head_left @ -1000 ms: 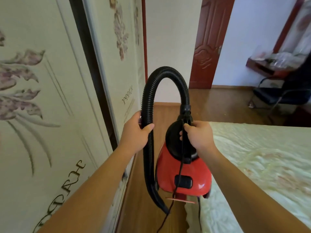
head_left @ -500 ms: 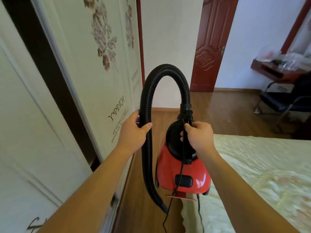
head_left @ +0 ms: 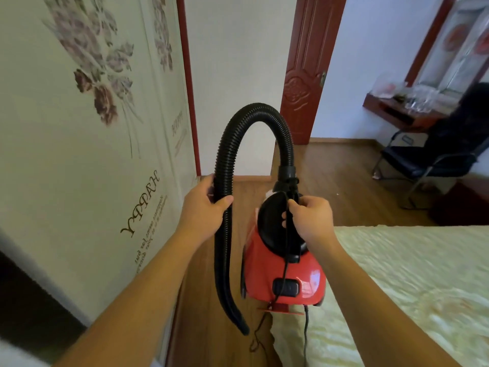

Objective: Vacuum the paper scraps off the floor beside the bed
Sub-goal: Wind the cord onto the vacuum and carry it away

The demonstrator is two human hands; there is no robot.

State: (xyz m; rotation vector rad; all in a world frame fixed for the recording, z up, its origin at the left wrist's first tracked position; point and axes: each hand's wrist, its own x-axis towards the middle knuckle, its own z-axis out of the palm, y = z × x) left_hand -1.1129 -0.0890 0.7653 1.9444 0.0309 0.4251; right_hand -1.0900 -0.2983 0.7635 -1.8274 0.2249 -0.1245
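A small red vacuum cleaner [head_left: 283, 271] with a black top hangs in the air over the floor strip beside the bed [head_left: 412, 282]. My right hand [head_left: 311, 221] grips its black handle together with the thin power cord. Its ribbed black hose [head_left: 254, 115] arches up and over to the left, and my left hand [head_left: 205, 207] is closed around the hose's descending part. The hose's tapered nozzle [head_left: 238, 319] points down at the wooden floor [head_left: 206, 300]. No paper scraps can be made out on the floor from here.
Wardrobe doors with flower prints [head_left: 87, 128] line the left side, leaving a narrow floor strip between them and the bed. A dark red door [head_left: 307, 75] stands ahead. A black chair [head_left: 434, 157] and a red shelf with clutter [head_left: 402, 107] are at the far right.
The view has advanced along the wardrobe toward the door. Both hands keep the same hold on the hose and the handle, and the vacuum stays carried in front.
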